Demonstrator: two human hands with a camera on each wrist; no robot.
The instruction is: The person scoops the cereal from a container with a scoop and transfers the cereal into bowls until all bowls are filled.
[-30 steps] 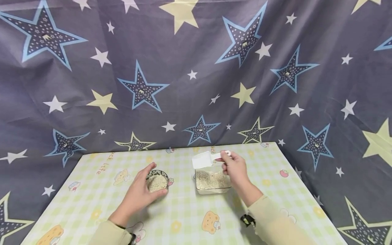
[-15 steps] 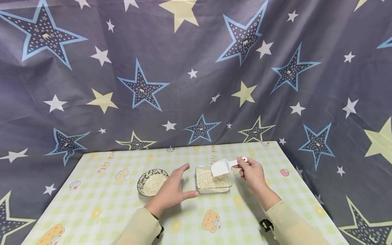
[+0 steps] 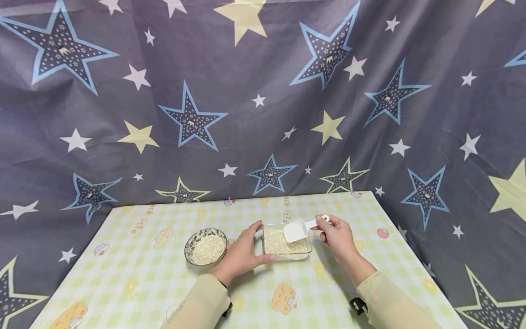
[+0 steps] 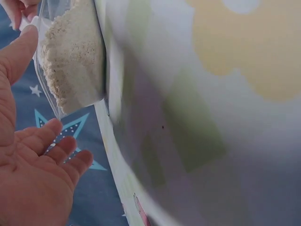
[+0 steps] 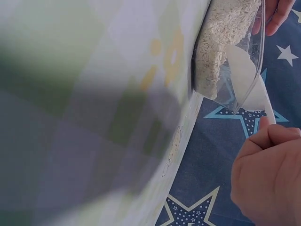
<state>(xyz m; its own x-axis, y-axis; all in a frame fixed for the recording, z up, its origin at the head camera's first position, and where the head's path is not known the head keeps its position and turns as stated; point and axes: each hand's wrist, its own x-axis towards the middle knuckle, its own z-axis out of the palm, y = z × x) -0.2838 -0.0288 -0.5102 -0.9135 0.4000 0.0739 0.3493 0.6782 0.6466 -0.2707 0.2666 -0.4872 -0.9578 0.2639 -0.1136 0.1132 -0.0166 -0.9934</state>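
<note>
My right hand grips the handle of a white scoop. The scoop's bowl dips into a clear rectangular container of pale, oat-like flakes; in the right wrist view its tip is in the flakes. My left hand spreads around the container's left end, thumb at the front corner and fingers toward the back. Seen from the left wrist, the thumb lies right at the container's rim, while the other fingers are loosely bent beside the end wall.
Left of my left hand stands a round patterned bowl holding more of the pale flakes. A green checked cloth with cartoon prints covers the table. Behind it hangs a dark curtain with stars.
My left hand has left the patterned bowl and moved right to the container. My right hand has moved the scoop right and lowered it into the flakes.
</note>
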